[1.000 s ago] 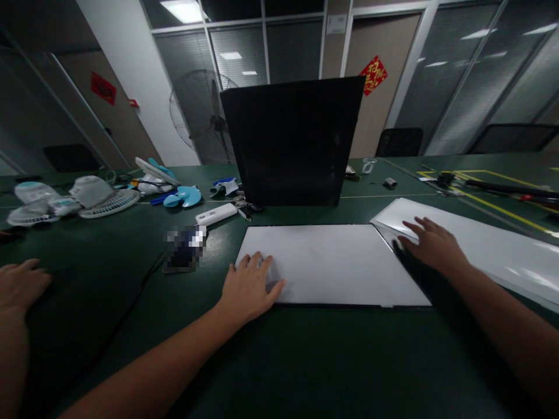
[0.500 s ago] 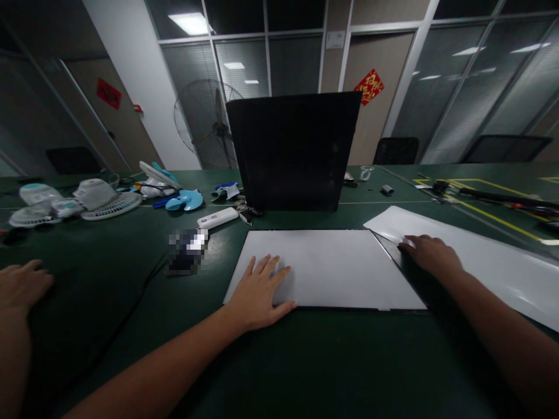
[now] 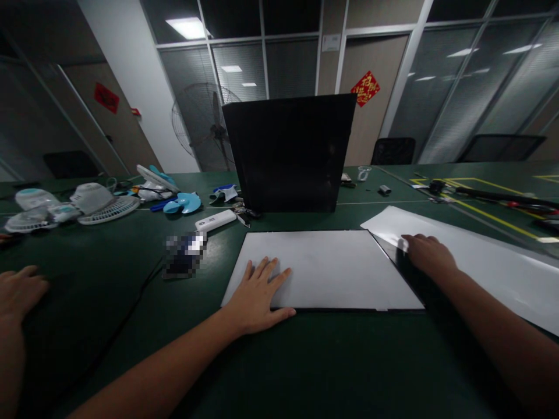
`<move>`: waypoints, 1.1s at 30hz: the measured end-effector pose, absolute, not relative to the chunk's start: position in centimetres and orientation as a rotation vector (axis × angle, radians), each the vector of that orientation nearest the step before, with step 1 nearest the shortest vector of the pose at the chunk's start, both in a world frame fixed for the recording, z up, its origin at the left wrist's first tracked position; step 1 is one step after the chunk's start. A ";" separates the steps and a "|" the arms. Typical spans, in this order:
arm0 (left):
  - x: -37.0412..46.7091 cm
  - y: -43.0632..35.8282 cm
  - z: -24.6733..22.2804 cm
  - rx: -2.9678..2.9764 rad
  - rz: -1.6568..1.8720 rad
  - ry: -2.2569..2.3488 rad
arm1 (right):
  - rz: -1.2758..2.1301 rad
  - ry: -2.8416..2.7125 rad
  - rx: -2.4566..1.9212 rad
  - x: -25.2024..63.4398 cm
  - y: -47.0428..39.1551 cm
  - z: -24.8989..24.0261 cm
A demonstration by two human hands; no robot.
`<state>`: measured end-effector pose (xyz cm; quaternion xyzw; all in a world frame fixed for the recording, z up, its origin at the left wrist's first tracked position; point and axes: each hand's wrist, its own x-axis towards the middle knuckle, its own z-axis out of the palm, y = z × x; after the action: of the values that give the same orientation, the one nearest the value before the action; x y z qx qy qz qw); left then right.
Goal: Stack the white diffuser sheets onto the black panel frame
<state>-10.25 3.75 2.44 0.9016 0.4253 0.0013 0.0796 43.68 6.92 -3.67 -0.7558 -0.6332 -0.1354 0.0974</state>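
Observation:
A flat white rectangular panel (image 3: 332, 267) with a thin dark edge lies on the green table. My left hand (image 3: 257, 297) rests flat on its left part, fingers spread and the thumb along the near edge. To the right, my right hand (image 3: 430, 255) is closed on the edge of a glossy white sheet (image 3: 489, 267). That sheet stands off the panel's right end, with its far corner raised and its right side running out of view. The right fingertips are partly hidden by the hand itself.
A large black panel (image 3: 290, 154) stands upright behind the white one. A white stick-like device (image 3: 215, 220), a blurred-out device with a cable (image 3: 135, 302), blue fan blades (image 3: 182, 202) and white fan parts (image 3: 94, 201) lie leftward. Another person's hand (image 3: 21, 291) rests at the left edge.
The whole view has shifted slightly. My left hand stays flat on the panel, and my right hand keeps its hold on the white sheet with hardly any movement.

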 end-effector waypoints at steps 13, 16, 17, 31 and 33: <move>-10.3 4.1 2.3 2.658 -0.043 1.241 | -0.211 -1.775 -2.472 41.6 7.4 -4.1; -10.3 4.1 2.3 2.664 -0.039 1.235 | -0.224 -1.787 -2.467 41.2 7.3 -3.7; -10.3 4.1 2.3 2.669 -0.035 1.233 | -0.243 -1.799 -2.466 41.0 7.3 -3.6; -10.3 4.1 2.3 2.675 -0.043 1.238 | -0.497 -1.804 -2.452 40.1 6.2 -2.4; -10.3 4.1 2.3 2.672 -0.045 1.242 | -0.537 -1.778 -2.428 40.4 5.8 -1.8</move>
<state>-10.29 4.07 2.32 0.9024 0.4195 -0.0151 0.0970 40.39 5.80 -1.78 -0.7936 -0.5811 -0.1755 0.0424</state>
